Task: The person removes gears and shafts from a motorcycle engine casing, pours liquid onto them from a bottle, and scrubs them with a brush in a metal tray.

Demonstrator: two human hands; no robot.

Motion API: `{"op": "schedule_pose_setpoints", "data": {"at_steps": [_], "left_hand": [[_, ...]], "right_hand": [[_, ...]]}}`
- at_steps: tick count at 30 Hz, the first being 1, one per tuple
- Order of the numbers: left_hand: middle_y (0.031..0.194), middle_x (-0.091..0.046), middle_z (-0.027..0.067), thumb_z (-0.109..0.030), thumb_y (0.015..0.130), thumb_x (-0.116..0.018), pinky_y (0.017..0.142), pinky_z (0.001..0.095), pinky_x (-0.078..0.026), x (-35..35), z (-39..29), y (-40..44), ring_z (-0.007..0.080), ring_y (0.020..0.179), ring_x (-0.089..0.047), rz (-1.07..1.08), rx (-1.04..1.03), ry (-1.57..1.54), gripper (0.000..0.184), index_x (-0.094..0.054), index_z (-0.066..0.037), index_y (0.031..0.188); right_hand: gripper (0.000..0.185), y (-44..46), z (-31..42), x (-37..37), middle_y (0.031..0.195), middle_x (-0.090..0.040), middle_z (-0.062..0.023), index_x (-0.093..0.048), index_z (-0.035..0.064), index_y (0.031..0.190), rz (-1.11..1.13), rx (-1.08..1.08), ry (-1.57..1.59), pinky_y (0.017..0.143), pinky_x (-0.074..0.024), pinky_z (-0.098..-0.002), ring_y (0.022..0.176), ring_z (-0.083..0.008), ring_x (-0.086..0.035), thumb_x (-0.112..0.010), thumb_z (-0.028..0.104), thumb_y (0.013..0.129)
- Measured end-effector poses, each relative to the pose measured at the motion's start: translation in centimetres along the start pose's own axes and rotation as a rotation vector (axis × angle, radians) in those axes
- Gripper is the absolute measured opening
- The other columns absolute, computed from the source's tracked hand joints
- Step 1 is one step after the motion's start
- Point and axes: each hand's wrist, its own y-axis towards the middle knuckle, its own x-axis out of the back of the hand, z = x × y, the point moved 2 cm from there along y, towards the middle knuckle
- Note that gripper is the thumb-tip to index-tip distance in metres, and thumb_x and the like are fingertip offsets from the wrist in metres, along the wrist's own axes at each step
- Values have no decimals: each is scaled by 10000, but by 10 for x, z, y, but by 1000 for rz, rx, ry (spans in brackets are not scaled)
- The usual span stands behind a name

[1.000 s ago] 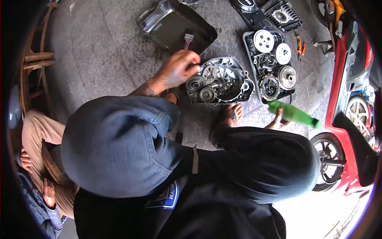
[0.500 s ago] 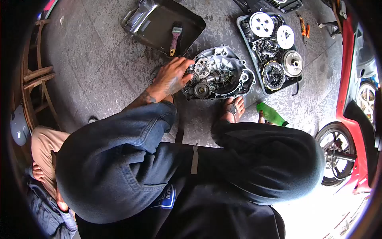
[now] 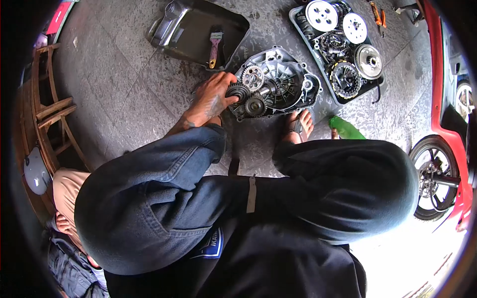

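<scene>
Though dark (inside), silvery casing (image 3: 287, 82).

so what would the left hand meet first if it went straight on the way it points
Probably the dark gear at the left side of the engine case, right by the left hand; contact is unclear.

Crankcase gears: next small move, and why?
Probably a slight turn of the leftmost gear by the left hand: that hand is at the gear's edge, while the right hand holds the green bottle clear of the crankcase.
</scene>
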Motion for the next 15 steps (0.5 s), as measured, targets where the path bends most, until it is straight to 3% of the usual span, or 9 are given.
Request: {"op": "schedule_pose_setpoints", "data": {"at_steps": [2,4,8,11,15], "left_hand": [[1010,-527,46,-205,683,-778,846,415,-468,3,-2,0,274,1045,-538,16,6,15,473,-487,-134,1050],[957,-524,57,-162,654,-800,799,372,-482,6,-7,-2,253,932,-568,-49,2,32,467,-527,-89,1026],[938,-514,71,-152,677,-788,788,374,-474,-4,5,-3,252,904,-551,-64,8,-73,431,-531,-86,1017],[979,-507,50,-161,692,-766,809,408,-457,-5,9,-1,280,1013,-527,-18,32,-125,420,-490,-135,1008],[970,-518,51,-160,694,-760,816,406,-454,-6,8,-1,278,992,-540,-40,16,-117,407,-502,-128,1008]], "right_hand": [[409,0,1,-3,1145,-549,-110,-457,93,1171,1,-11,5,925,-391,-412,1086,-268,-529,-415,395,899],[397,-2,1,-4,1148,-554,-103,-466,94,1158,-92,16,-42,924,-392,-412,1091,-266,-531,-416,390,900],[447,3,-3,-13,1231,-533,-99,-465,93,1210,-35,-38,-48,940,-387,-409,1129,-261,-519,-415,412,901],[491,7,-10,-27,1274,-516,-101,-445,92,1262,19,-32,-58,975,-366,-421,1166,-264,-504,-404,428,906],[509,9,-16,-37,1320,-494,-120,-437,89,1296,71,-25,-40,1001,-345,-436,1201,-276,-485,-377,429,922]]}}
